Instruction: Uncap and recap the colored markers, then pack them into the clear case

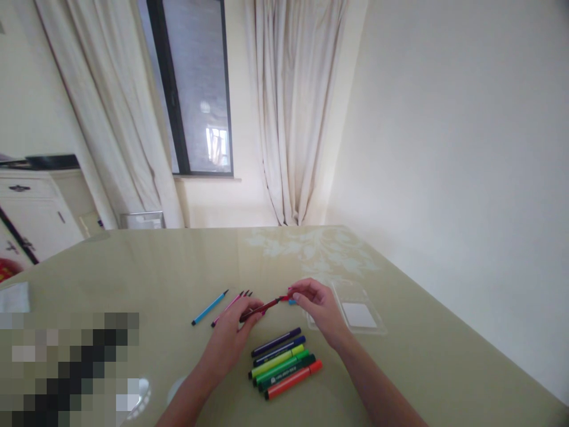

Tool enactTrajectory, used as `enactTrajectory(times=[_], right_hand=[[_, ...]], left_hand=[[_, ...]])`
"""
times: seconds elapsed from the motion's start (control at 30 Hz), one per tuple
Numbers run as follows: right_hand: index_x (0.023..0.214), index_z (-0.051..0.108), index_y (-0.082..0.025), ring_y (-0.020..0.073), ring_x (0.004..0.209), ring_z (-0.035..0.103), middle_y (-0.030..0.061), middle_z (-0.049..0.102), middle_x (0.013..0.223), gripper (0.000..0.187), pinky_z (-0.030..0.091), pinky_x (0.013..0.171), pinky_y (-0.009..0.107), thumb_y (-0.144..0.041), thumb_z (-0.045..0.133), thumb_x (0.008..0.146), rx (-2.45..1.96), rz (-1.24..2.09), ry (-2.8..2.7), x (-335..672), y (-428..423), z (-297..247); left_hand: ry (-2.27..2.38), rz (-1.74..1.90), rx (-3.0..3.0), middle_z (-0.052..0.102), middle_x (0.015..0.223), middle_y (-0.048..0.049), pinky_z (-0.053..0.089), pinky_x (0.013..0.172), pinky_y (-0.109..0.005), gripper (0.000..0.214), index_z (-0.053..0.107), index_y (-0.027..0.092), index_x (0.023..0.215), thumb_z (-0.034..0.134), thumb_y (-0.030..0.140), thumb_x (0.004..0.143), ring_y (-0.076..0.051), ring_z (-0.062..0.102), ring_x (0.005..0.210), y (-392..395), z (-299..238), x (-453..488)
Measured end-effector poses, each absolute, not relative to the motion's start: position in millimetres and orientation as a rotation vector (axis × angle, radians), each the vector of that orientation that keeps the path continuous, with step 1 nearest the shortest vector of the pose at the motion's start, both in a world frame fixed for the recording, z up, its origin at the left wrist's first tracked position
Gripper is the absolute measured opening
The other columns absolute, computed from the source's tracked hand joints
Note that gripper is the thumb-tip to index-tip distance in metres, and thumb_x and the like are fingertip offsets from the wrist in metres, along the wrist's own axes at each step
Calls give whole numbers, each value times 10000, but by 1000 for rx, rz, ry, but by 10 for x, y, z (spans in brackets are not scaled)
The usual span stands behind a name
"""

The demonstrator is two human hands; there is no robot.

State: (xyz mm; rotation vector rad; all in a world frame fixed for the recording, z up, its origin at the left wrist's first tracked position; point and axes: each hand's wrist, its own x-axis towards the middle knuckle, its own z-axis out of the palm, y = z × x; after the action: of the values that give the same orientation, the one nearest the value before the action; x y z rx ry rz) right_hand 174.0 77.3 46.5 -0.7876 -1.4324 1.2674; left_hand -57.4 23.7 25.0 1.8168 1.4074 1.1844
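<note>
My left hand [235, 329] is closed round the barrel of a dark red marker [260, 308], held just above the table. My right hand [317, 305] pinches that marker's red cap end [284, 298]; something small and blue shows beside its fingers. In front of my hands lies a row of several capped markers [284, 362]: purple, dark blue, yellow-green, two greens and an orange-red one. To the left lie a light blue uncapped pen [208, 308] and pink ones [231, 304].
A clear plastic marker case [360, 314] with a white label lies right of my right hand. The glossy olive table [155, 267] has a floral pattern at the back. A pixelated patch covers the lower left. White wall on the right, window and curtains behind.
</note>
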Motion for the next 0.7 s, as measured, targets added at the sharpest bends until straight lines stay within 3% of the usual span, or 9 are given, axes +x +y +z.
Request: enactTrajectory(times=[0.23,0.43,0.7], right_hand=[[935,755,-215,240,937,748,66,802,950,278,568,907,384,-417,845,767,-791,1299,-1450,1699,764,415],[930,794,-200,199,744,720,55,791,810,282,556,678,306,-446,807,793,-877,1270,-1554,1670,719,425],[938,804,-197,204,728,709,50,777,777,330,557,685,328,-489,797,785,-899,1307,-1631,1682,723,418]], left_hand=[[1381,1197,1820,743,1028,-34,537,883,-341,169,695,251,1027,568,337,954,-217,692,965,210,284,-553],[1421,1220,1831,765,1039,-31,542,881,-335,207,736,261,1044,578,355,949,-220,699,966,189,283,-541],[1460,1163,1856,784,935,-34,544,778,-315,249,773,261,1032,571,372,938,-220,698,839,159,337,-493]])
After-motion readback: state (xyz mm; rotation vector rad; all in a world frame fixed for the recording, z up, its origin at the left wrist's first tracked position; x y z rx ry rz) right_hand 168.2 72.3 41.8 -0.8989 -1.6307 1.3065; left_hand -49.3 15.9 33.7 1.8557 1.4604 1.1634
